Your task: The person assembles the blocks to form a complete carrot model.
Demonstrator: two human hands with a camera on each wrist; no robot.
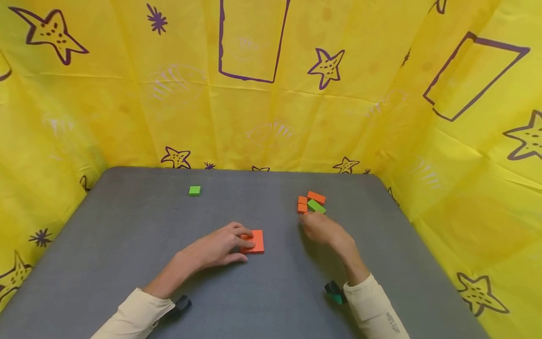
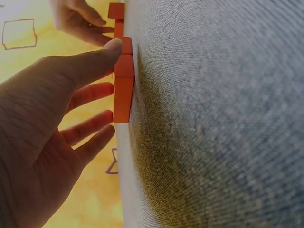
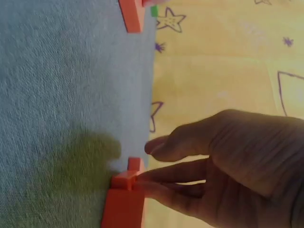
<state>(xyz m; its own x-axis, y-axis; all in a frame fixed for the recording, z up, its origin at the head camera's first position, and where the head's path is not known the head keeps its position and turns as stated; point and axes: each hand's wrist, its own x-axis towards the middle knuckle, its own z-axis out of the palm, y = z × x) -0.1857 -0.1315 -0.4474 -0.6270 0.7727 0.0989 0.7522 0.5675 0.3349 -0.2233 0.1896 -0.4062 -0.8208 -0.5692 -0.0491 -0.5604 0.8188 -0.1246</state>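
Observation:
Two orange blocks (image 1: 258,241) lie side by side, touching, at the middle of the table. Over them rests my left hand (image 1: 224,245), its spread fingertips on their tops and its thumb at the near edge. My right hand (image 1: 326,230) reaches to a loose group of blocks farther right. In the right wrist view its fingers touch a small orange block (image 3: 124,180), while the thumb stays apart from it. That group includes a long orange block (image 1: 316,197), small orange blocks (image 1: 302,200) and a green block (image 1: 316,206). The right hand partly hides the group's near side.
A single green block (image 1: 195,190) lies toward the back left of the grey table (image 1: 262,301). Yellow cloth (image 1: 190,117) with drawn stars hangs behind and along both sides. Dark straps (image 1: 182,305) sit at both wrists.

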